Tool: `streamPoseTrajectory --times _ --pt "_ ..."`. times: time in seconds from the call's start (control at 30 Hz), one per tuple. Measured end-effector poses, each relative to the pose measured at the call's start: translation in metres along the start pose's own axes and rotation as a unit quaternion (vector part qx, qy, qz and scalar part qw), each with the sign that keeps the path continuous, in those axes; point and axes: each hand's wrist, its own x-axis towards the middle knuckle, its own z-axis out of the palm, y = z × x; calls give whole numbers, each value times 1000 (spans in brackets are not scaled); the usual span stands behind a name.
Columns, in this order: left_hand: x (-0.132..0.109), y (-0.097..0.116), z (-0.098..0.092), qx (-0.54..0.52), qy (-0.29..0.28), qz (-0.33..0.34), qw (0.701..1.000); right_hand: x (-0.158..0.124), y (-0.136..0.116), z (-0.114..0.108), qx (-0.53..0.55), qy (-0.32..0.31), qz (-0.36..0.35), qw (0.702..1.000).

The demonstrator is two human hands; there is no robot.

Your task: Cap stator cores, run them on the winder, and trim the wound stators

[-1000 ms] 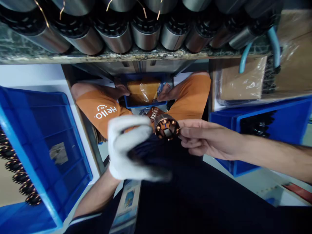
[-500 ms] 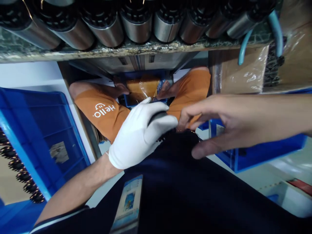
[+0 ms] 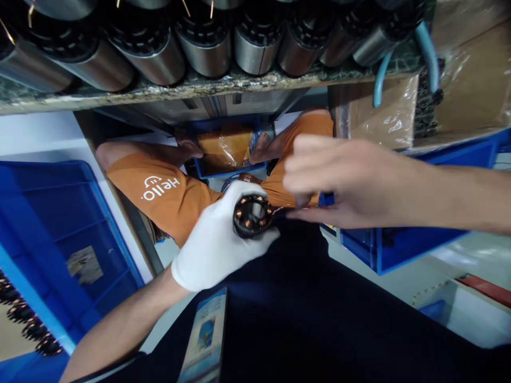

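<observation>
My left hand [image 3: 223, 239], in a white glove, is wrapped round a motor stator [image 3: 252, 215]. The stator's round black end faces up at me, with copper windings around its open bore. Bare and slightly blurred, my right hand [image 3: 339, 181] is just right of the stator with its fingers closed. A thin copper wire [image 3: 276, 210] runs from the stator's edge to the pinched fingertips. The glove hides most of the stator's side.
Several metal-cased stators [image 3: 207, 48] stand along the bench edge [image 3: 199, 89]. Pliers with teal handles [image 3: 428, 56] overhang it on the right. Blue crates are at the left [image 3: 99, 255] and right [image 3: 419, 250]. A plastic-wrapped carton [image 3: 375, 111] sits below the bench.
My left hand has turned so the stator's wound end faces up. My right hand has gone from spread fingers to a closed pinch at the wire. The view has shifted slightly.
</observation>
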Motion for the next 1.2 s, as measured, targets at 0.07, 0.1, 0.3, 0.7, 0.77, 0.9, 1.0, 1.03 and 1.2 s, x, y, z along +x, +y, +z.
streamPoseTrajectory --times 0.07,0.1,0.3,0.7,0.77,0.9,1.0,1.03,1.2 --pt "-3 -2 -5 114 81 91 986 -1 6 -3 78 -37 53 995" --pt "-3 -2 -7 145 95 135 976 -2 8 -2 149 -72 93 982" --pt "0 2 -4 89 53 79 992 -4 8 16 125 -66 35 989" --pt "10 18 -13 95 295 170 935 10 -17 54 -95 388 -128 908" --pt "23 24 -18 115 306 216 920 19 -24 63 -89 401 -118 904" --pt "44 42 -31 166 323 269 892 26 -32 26 -182 402 -111 890" --pt "46 47 -30 186 330 250 891 31 -26 -23 -308 421 -105 847" --pt "45 45 -26 189 331 236 894 35 -23 -37 -341 423 -98 834" --pt "20 12 -11 176 292 91 936 62 -6 -79 -399 413 -80 815"
